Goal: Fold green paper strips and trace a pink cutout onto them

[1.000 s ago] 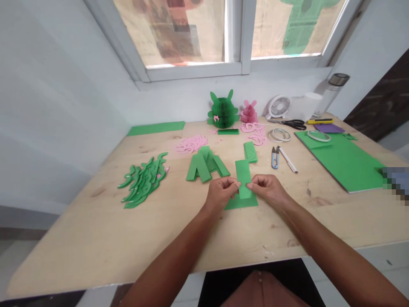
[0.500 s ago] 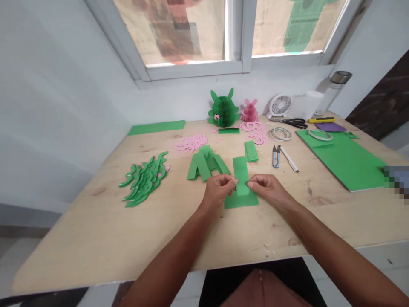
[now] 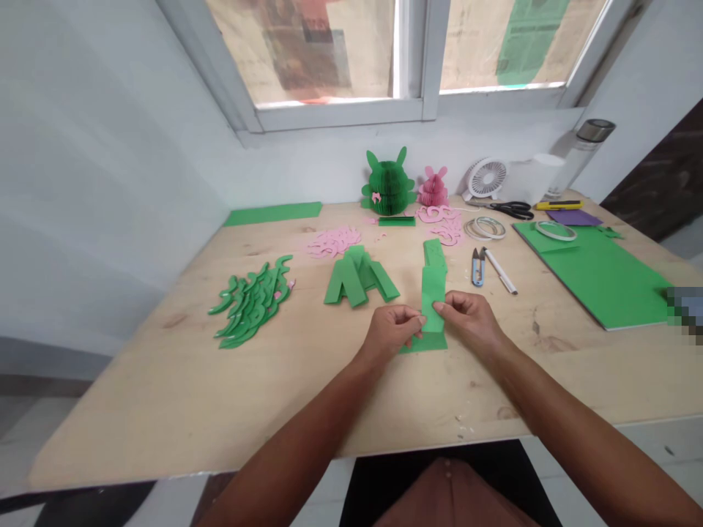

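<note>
A light green paper strip (image 3: 433,284) stands upright between my hands, over a darker green paper piece (image 3: 436,341) on the table. My left hand (image 3: 396,326) pinches the strip's left edge low down. On the right edge, slightly higher, my right hand (image 3: 466,315) grips it between thumb and fingers. Just behind the strip lies a small folded green paper (image 3: 435,252) with drawn lines. To the left, folded green strips (image 3: 354,278) lean together in a heap.
Cut green curved pieces (image 3: 253,301) lie at left, pink cut-outs (image 3: 336,241) farther back. Green and pink paper figures stand by the wall. At right are thread snips (image 3: 477,268), a white pen (image 3: 500,271), tape rolls (image 3: 485,228), black scissors (image 3: 512,210) and green sheets (image 3: 598,278).
Both hands have shifted the strip slightly right, and it now looks narrower. My right hand sits a little higher on its edge. The view has also moved slightly.
</note>
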### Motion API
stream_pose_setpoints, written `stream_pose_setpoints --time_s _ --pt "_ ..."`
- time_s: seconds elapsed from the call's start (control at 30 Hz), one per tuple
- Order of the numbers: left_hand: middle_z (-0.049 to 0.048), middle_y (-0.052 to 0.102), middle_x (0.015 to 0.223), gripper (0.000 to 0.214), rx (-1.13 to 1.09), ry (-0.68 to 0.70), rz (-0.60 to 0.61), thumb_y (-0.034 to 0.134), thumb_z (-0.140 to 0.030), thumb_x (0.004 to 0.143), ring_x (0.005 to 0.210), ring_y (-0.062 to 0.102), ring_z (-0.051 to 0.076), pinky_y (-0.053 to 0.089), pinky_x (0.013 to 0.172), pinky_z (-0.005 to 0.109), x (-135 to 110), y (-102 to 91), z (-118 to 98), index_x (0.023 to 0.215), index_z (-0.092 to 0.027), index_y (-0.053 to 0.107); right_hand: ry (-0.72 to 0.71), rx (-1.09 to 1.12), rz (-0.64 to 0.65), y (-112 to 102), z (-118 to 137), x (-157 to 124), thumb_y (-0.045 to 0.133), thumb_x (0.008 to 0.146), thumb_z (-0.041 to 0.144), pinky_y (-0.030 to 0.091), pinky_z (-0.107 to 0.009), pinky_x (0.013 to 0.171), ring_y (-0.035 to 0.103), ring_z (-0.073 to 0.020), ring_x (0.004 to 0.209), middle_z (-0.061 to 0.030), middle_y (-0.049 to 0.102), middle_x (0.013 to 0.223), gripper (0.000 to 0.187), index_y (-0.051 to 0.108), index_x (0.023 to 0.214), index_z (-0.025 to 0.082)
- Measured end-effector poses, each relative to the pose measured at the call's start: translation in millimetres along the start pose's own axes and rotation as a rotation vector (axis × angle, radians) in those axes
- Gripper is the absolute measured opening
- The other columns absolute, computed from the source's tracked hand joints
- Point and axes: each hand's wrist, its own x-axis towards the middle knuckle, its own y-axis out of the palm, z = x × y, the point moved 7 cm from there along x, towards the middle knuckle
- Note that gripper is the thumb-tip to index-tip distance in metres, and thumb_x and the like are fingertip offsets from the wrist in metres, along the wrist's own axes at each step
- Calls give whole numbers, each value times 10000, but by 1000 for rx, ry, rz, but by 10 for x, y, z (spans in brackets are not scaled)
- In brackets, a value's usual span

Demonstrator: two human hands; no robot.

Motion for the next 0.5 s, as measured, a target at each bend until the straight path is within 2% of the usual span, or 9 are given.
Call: stream_pose_setpoints --time_s 0.37,0.5 --pt "-17 588 491 239 -10 -20 21 717 -360 644 369 431 54 338 379 181 4 23 10 594 -149 618 16 33 -17 -17 -6 3 714 671 534 233 -248 486 303 -84 502 59 365 529 460 426 543 199" --pt "-16 591 520 252 -31 -21 27 740 -376 624 438 513 83 366 395 180 2 36 23 638 -151 626 20 73 -11 -7 -4 0 711 665 555 252 -252 497 318 -87 507 57 386 532 465 433 549 202"
